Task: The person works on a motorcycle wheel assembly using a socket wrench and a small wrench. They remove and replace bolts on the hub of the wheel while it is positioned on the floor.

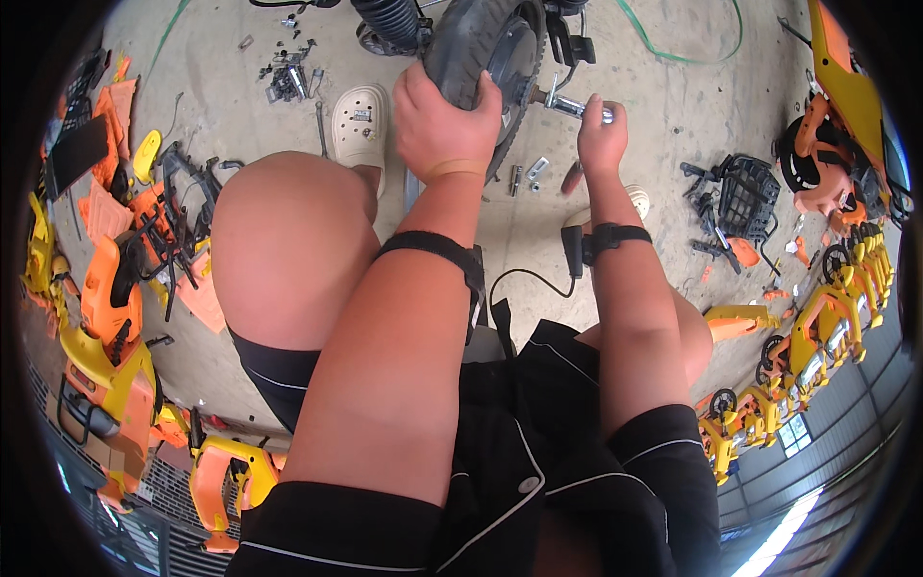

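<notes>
Seated person steadies a small black wheel at twelve o'clock and works its axle.

The wheel (481,43) stands on the concrete floor (673,106) between the knees; rubber tyre over a rigid hub, so probably fairly heavy, stiff and not slippery, best held across the tread. The left hand (437,120) is clamped over that tread. The right hand (601,135), at one o'clock, is closed around the metal axle stub (572,106), a thin, hard, smooth part. Loose bolts (527,173) lie just below the wheel.
</notes>
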A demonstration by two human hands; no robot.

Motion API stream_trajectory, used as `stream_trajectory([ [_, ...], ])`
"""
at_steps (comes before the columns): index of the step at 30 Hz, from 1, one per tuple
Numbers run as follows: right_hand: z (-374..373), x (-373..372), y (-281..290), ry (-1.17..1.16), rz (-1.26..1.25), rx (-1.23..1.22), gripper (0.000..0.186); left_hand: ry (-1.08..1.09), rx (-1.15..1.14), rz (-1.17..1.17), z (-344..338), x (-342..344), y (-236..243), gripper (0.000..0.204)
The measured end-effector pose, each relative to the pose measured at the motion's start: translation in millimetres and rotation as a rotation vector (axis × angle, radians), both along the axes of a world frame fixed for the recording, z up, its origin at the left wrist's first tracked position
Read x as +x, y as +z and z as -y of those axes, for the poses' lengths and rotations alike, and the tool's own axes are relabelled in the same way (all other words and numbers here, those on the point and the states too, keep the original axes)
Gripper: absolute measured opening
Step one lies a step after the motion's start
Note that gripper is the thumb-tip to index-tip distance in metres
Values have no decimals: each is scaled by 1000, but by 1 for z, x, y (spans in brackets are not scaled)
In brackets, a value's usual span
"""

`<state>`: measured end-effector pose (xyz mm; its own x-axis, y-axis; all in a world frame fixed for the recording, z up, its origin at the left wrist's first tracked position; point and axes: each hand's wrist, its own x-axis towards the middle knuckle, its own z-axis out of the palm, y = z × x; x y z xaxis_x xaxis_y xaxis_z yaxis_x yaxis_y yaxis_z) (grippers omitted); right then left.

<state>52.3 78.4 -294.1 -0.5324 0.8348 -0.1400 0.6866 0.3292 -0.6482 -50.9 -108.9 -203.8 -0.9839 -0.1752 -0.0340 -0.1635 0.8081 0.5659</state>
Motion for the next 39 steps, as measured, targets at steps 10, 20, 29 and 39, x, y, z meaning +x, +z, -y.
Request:
stream_trajectory([
  [10,-5,-18,28,-100,222,-336,58,3,-24,-30,1,-1,-3,71],
  [20,-4,12,9,3,-45,-443,54,2,-23,-30,1,-1,0,71],
  [29,-17,3,21,55,91,-492,59,5,-15,-11,-1,-1,-1,72],
  [39,-12,14,-1,34,-35,-402,48,0,-39,-28,2,-1,-1,74],
])
